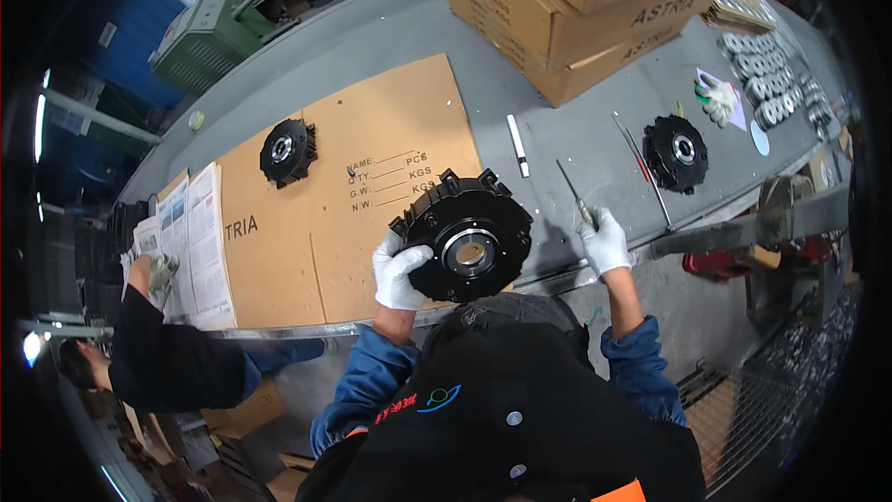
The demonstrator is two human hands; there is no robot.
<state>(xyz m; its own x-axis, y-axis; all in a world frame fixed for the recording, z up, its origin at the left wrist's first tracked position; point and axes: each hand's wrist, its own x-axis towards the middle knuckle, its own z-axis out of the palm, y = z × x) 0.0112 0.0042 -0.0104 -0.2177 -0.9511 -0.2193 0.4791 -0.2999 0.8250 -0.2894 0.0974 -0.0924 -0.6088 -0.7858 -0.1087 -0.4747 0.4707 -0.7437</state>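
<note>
My left hand (400, 271), in a white glove, grips the left side of a black round metal housing (502, 265). The housing is tilted toward me near the table's front edge, showing a silver ring around its central hole. Lugs stick out along its rim. To the right, my gloved right hand (605, 244) is closed around the handle of a slim hand tool (571, 183). Its thin dark shaft points up and away; whether it is a file or a screwdriver I cannot tell. The tool is apart from the housing.
Flattened cardboard (372, 130) covers the table's left part, bearing another black housing (289, 152). A white marker (518, 145), a third housing (676, 153), thin rods (655, 181) and metal rings (767, 74) lie rightward. Cartons (576, 19) stand behind. A co-worker (177, 353) handles newspapers (200, 251) at left.
</note>
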